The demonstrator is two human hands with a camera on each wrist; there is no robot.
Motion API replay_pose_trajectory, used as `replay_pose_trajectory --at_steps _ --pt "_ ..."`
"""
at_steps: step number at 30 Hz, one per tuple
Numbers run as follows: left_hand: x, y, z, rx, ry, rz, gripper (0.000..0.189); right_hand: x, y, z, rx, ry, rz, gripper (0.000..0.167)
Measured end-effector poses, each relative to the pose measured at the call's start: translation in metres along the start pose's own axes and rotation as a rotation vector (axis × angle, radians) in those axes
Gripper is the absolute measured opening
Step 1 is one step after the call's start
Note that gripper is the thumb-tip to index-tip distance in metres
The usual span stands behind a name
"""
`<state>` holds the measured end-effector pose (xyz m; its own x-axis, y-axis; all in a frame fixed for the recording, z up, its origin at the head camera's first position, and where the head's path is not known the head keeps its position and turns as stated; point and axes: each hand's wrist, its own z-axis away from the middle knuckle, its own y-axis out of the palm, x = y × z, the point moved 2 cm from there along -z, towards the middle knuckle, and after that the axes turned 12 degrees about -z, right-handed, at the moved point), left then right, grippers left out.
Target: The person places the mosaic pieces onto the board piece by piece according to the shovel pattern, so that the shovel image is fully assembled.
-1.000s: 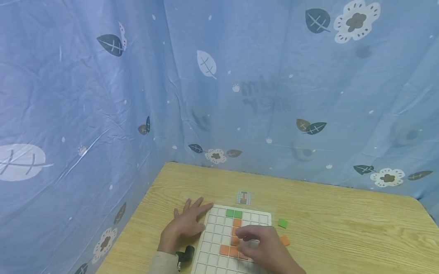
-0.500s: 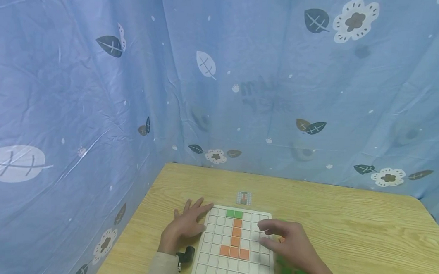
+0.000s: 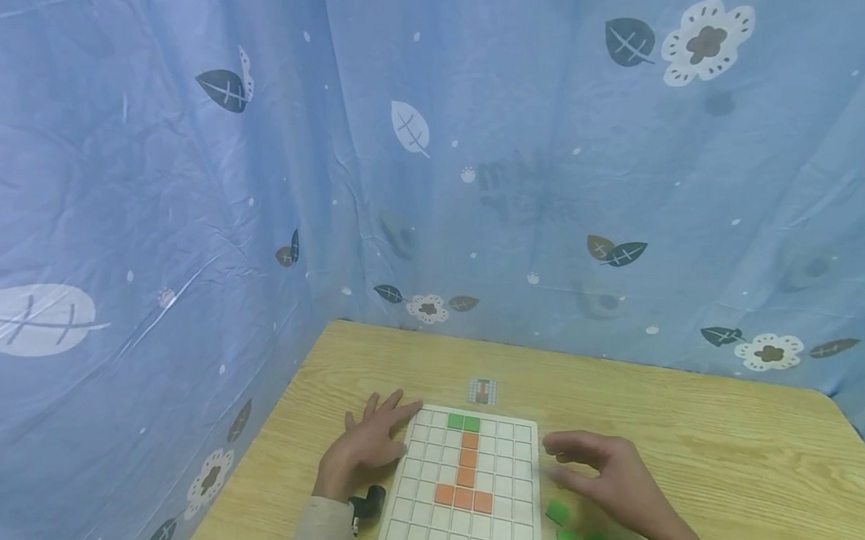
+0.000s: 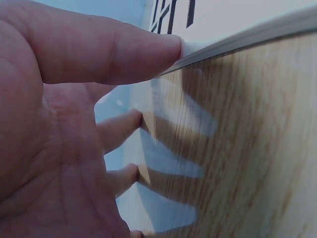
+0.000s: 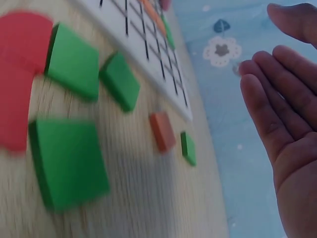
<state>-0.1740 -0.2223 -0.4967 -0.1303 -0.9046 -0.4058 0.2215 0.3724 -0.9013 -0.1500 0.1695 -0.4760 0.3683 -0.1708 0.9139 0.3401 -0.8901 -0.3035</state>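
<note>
A white grid board lies flat on the table. Two green tiles fill cells in its far row, with a column of orange tiles below and a row of them at its foot. My left hand rests spread at the board's left edge; in the left wrist view its thumb touches the rim. To the right of the board hovers my right hand, thumb and fingers apart, holding nothing. Loose green square tiles and red rounded pieces lie below it.
A small printed card showing a grid picture lies behind the board. Beyond the board's right side are a loose orange tile and another green tile. A blue patterned curtain borders the wooden table.
My right hand has moved from over the orange tiles rightward off the board, uncovering the bottom orange row and then loose green and red pieces. The left hand has stayed in place.
</note>
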Motion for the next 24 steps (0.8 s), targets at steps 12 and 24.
replay_pose_trajectory --at_steps 12,24 --pt "0.002 0.002 -0.003 -0.008 -0.008 0.015 0.085 -0.012 -0.029 0.011 0.082 0.059 0.006 0.034" --pt "-0.002 -0.001 0.0 0.004 -0.032 -0.02 0.083 -0.033 -0.032 0.003 0.135 -0.012 0.062 0.035"
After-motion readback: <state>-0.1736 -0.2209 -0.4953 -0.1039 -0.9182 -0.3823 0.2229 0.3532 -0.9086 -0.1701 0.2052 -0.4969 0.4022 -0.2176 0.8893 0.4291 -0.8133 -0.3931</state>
